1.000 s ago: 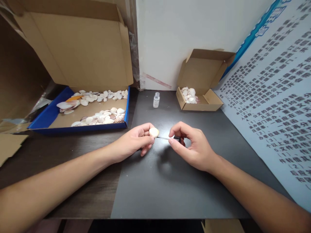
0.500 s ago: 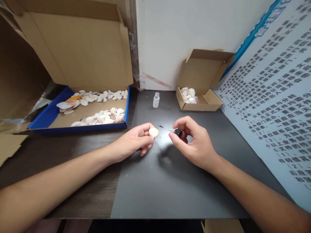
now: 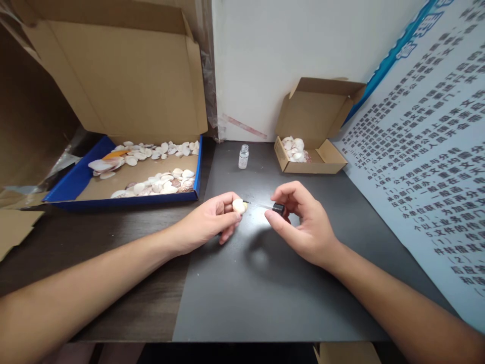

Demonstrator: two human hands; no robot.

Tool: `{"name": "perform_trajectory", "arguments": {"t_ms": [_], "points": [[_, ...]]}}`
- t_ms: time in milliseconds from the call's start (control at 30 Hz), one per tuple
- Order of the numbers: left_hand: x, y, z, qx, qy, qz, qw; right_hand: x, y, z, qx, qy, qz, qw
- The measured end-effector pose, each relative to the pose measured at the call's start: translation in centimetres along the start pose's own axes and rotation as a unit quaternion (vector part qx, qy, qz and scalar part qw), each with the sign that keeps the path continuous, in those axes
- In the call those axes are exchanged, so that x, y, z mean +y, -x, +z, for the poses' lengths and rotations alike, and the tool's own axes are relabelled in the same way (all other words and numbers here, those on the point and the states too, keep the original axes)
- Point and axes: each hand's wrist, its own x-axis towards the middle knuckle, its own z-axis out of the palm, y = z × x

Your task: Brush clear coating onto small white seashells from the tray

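My left hand pinches a small pale shell between thumb and fingers, above the dark grey mat. Opposite it, my right hand grips a black cap with a thin clear stem pointing left. The dark brush tip of that stem is at the shell's right edge; whether it touches cannot be made out. Behind the hands a small clear glass bottle with a label stands upright, its mouth uncapped.
At the left, a blue-edged box with its cardboard lid raised holds several shells. A smaller cardboard box with several shells is at the back right. A white panel rises behind, and a printed sheet leans at the right.
The black cap has turned in my right hand, so its stem now shows, with the tip at the shell. The shell has tilted slightly in my left hand.
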Motion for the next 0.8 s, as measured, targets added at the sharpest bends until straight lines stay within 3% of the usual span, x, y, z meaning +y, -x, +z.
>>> {"name": "perform_trajectory", "arguments": {"t_ms": [167,800], "points": [[0.02,0.06,0.02,-0.002,0.024,-0.003,1.000,-0.09,0.04,-0.15,-0.035,0.005,-0.011,0.999],[0.09,-0.05,0.06,0.004,-0.004,-0.003,1.000,-0.03,-0.02,-0.18,-0.016,0.032,-0.025,0.999]]}}
